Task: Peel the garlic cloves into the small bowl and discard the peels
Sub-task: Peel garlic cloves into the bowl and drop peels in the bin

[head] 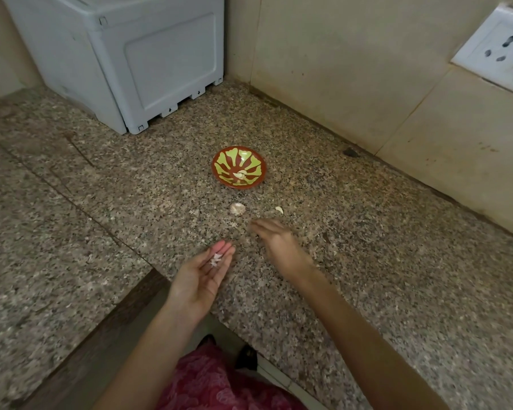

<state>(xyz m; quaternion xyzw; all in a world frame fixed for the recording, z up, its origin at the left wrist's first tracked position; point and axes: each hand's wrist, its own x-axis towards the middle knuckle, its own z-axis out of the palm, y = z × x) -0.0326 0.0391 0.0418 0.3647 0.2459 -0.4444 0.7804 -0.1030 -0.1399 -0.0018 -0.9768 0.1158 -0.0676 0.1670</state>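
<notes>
speckled granite worktop (367,232) in a tiled corner, with a grey box (131,54) at the back and a wall socket (498,48). small bowl (224,162) mid-worktop holds cloves (240,174). left hand (200,276) lies palm-up, fingers straight, carrying peels (216,260). right hand (276,241) is blurred, fingers extended.

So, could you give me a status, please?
Left grip open, peels on it. Right grip open, blurred, above counter. Cloves in bowl, two garlic bits outside. Nothing blocking.
</notes>
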